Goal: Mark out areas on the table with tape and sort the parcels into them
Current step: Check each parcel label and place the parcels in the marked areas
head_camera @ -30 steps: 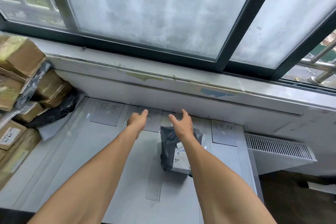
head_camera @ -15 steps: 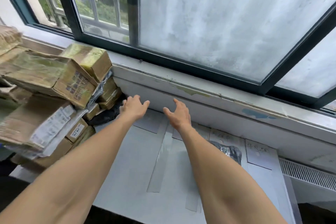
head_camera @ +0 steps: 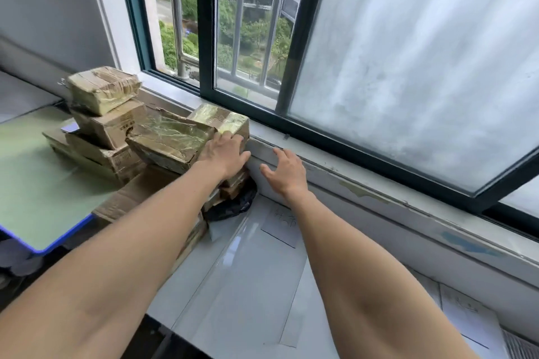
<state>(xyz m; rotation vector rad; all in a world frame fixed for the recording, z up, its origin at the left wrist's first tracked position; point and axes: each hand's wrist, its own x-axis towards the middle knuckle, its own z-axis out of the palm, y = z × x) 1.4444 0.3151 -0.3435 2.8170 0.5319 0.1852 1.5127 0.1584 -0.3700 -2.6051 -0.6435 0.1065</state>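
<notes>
A heap of taped cardboard parcels (head_camera: 116, 137) is piled at the left end of the white table (head_camera: 248, 265). My left hand (head_camera: 224, 151) rests with spread fingers on the near side of a tape-wrapped box (head_camera: 221, 121) at the top right of the heap, against the window sill. My right hand (head_camera: 284, 172) hovers just right of that box, fingers spread and holding nothing. A black plastic parcel (head_camera: 230, 207) lies under the heap. Clear tape strips and a paper label (head_camera: 284, 223) with handwriting mark areas on the table.
The window sill (head_camera: 350, 172) and a dark-framed sliding window run along the table's far edge. A green desk with a blue edge (head_camera: 38, 192) stands to the left. More paper labels (head_camera: 466, 318) lie at the right, beside a vent grille (head_camera: 522, 347).
The view has swung left from the grey bag to the parcel heap. Both hands have reached left; my left hand now touches the top box.
</notes>
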